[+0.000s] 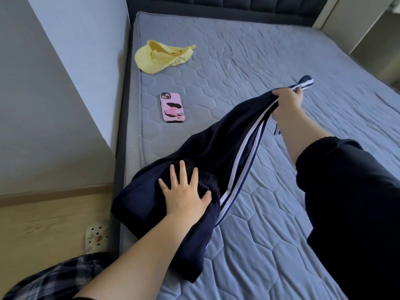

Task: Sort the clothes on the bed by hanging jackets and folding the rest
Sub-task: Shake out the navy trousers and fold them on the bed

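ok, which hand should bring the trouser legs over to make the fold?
Right. The right hand grips the leg end of the navy trousers, lifted off the mattress; the left hand lies flat by the waistband, likely pinning it.

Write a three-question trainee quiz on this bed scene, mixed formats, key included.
1. True or false: the left hand lies flat on the navy trousers.
2. Which lies nearer the headboard: A, the yellow cap, or B, the pink phone?
3. Short answer: what does the right hand grip?
Key: 1 true; 2 A; 3 the navy trousers, by a raised end.
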`<state>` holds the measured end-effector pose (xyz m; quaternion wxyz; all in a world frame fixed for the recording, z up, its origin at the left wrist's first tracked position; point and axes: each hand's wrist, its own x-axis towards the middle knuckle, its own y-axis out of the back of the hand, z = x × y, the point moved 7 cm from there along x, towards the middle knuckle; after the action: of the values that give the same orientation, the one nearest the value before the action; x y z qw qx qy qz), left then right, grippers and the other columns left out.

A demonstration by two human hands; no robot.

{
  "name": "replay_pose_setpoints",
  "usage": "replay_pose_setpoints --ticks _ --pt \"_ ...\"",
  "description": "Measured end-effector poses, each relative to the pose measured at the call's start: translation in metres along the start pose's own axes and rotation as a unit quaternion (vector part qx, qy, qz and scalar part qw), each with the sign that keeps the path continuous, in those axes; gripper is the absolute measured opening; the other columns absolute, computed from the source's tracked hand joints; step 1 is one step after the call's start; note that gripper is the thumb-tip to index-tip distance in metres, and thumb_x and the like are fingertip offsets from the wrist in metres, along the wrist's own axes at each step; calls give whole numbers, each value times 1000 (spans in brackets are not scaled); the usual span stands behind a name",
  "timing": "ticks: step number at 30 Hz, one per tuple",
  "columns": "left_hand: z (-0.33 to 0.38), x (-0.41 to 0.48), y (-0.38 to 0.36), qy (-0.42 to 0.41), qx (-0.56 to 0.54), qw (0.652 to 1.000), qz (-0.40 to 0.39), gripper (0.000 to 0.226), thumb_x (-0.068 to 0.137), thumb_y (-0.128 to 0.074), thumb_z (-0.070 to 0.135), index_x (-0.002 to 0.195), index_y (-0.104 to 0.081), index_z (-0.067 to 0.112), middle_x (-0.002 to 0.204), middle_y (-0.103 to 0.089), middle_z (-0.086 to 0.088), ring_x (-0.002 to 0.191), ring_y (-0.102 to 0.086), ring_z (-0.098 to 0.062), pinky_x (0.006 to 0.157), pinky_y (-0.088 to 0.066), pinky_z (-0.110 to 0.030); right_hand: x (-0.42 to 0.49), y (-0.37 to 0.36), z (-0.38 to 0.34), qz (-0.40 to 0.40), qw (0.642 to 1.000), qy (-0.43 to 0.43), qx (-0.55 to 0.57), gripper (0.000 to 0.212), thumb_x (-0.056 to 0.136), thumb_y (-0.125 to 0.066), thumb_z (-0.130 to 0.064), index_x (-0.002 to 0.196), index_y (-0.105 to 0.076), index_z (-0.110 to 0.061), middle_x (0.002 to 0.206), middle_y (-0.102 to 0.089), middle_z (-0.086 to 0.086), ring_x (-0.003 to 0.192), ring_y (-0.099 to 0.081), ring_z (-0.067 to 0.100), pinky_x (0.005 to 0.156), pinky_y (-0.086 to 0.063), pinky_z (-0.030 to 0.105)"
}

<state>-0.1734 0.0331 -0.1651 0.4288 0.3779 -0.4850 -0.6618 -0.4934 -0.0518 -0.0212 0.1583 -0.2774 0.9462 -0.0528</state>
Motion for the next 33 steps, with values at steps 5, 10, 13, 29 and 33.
replay_pose_setpoints --ticks 5,10,13,29,33 --pt "40 -40 -37 -24 58 990 -130 119 72 -59 68 145 26 29 152 32 -7 139 25 -41 102 -9 -73 1 42 15 32 997 -57 -33 49 85 -53 4 109 -28 -30 98 -40 1 60 -34 14 45 -36 18" --pt "34 -27 -15 -142 156 974 -79 99 85 -60 9 150 11 27 158 8 -18 141 -5 -48 100 -42 -48 -4 64 16 51 997 -48 -23 80 88 -49 2 151 -15 -35 130 -41 2 71 -42 12 56 -38 26" --pt "34 -14 16 -284 271 918 -54 78 95 -40 4 151 10 24 158 -4 -20 139 -23 -45 87 -47 -39 -13 78 12 51 998 -33 -18 79 88 -49 2 150 -18 -36 130 -40 1 80 -49 13 61 -43 26" --pt "-13 11 81 -356 525 772 -47 75 98 -41 16 151 11 30 161 6 -6 147 2 -30 114 -8 -57 -71 162 61 87 994 -30 55 83 78 -53 8 147 -28 -31 124 -41 -6 98 -51 13 71 -43 25" --pt "-10 -11 35 -164 387 900 -118 94 88 -51 14 148 19 31 158 15 -15 146 12 -30 114 -5 -55 -94 185 106 84 996 -40 -5 74 73 -55 8 140 -40 -20 111 -52 4 85 -52 13 60 -46 15"
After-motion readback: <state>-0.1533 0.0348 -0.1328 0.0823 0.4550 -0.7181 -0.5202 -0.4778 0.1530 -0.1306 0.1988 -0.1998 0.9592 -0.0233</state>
